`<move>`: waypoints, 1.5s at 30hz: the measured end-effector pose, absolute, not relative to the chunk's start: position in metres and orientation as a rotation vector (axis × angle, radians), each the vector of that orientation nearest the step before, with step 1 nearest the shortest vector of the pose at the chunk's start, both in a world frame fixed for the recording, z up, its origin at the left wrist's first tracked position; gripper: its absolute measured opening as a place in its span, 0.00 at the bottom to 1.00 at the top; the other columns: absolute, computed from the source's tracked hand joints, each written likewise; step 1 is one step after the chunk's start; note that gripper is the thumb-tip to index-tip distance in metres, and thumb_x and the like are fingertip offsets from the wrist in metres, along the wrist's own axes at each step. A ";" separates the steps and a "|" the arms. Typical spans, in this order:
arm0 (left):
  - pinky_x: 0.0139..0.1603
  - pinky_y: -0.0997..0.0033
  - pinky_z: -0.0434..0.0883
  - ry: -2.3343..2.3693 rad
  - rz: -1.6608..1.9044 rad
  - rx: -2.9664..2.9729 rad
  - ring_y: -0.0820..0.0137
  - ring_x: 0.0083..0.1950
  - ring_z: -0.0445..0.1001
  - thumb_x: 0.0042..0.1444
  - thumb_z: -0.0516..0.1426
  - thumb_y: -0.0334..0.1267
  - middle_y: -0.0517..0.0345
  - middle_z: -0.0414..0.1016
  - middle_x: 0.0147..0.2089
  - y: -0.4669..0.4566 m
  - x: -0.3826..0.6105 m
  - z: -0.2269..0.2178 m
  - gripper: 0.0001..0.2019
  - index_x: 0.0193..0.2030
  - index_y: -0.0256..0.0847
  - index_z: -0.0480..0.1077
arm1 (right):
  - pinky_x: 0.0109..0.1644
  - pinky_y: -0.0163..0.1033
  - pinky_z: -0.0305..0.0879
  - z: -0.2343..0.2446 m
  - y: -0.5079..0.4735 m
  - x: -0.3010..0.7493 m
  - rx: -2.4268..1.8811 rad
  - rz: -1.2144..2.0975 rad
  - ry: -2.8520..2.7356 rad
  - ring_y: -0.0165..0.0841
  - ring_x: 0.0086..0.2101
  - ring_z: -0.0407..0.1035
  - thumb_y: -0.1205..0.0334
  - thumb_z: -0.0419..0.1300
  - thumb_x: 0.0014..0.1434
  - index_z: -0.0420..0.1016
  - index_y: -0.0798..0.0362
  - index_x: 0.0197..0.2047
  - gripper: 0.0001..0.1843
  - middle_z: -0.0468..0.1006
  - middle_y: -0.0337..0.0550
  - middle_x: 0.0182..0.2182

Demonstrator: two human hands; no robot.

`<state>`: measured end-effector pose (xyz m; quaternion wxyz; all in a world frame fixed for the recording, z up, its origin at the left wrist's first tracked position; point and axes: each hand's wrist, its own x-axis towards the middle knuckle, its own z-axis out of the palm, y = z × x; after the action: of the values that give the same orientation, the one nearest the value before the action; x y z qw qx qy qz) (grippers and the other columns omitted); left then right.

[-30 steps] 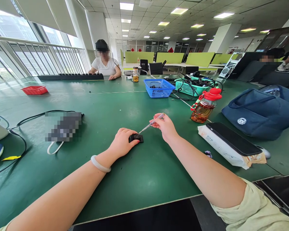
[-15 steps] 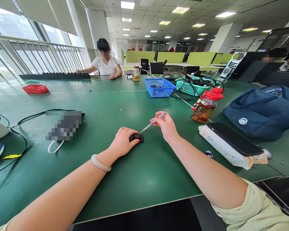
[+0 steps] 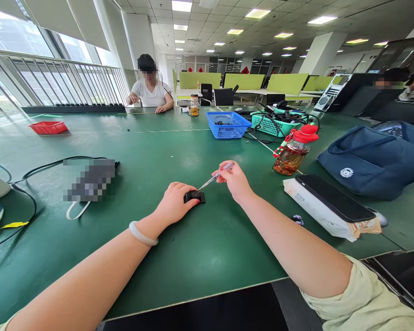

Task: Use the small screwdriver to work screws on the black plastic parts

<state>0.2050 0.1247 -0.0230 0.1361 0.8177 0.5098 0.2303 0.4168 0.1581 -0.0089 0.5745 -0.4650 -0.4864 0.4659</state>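
Observation:
My left hand [image 3: 175,201] is closed on a small black block-like part [image 3: 195,196] that rests on the green table [image 3: 207,243]. Its exact kind is too small to make out. Between the thumb and fingers of my right hand [image 3: 235,180] is a slim screwdriver [image 3: 211,180] with a clear handle. The shaft slants down to the left, and its tip meets the top of the black part. My left fingers hide the part's left side.
Right of my hands stand a red-lidded bottle [image 3: 292,154], a phone [image 3: 334,197] on a white packet and a blue bag [image 3: 376,161]. Blue [image 3: 228,126] and green baskets [image 3: 267,125] lie beyond. A dark, blurred-out object [image 3: 91,180] with a cable is at left. Another person [image 3: 152,92] sits across.
Both hands keep their places, with the screwdriver tip still on the black part. The view shifts slightly. Across the table, the other person's arm has drawn back from the long black strip.

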 end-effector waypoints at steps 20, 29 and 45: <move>0.65 0.48 0.64 1.500 0.635 2.346 0.53 0.61 0.65 0.58 0.60 0.45 0.53 0.78 0.52 0.124 0.206 -0.021 0.16 0.51 0.44 0.75 | 0.33 0.37 0.68 -0.016 0.163 0.418 -1.202 1.112 -1.094 0.25 0.21 0.66 0.50 0.67 0.53 0.68 0.50 0.34 0.16 0.76 0.34 0.26; 0.65 0.48 0.65 1.490 0.647 2.351 0.53 0.61 0.65 0.58 0.59 0.45 0.53 0.78 0.52 0.123 0.206 -0.021 0.15 0.50 0.45 0.76 | 0.36 0.37 0.68 -0.009 0.154 0.412 -1.116 1.224 -1.118 0.26 0.24 0.69 0.54 0.68 0.53 0.66 0.50 0.35 0.15 0.81 0.36 0.29; 0.64 0.46 0.65 1.473 0.681 2.368 0.52 0.60 0.66 0.57 0.59 0.46 0.52 0.78 0.52 0.125 0.206 -0.023 0.15 0.50 0.45 0.76 | 0.32 0.36 0.68 -0.011 0.154 0.411 -1.179 1.151 -1.135 0.25 0.21 0.67 0.46 0.69 0.50 0.69 0.50 0.34 0.19 0.80 0.37 0.28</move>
<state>0.2056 0.1246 -0.0232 0.1352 0.8173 0.5085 0.2349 0.4109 0.1540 -0.0114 0.5401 -0.4960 -0.4773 0.4842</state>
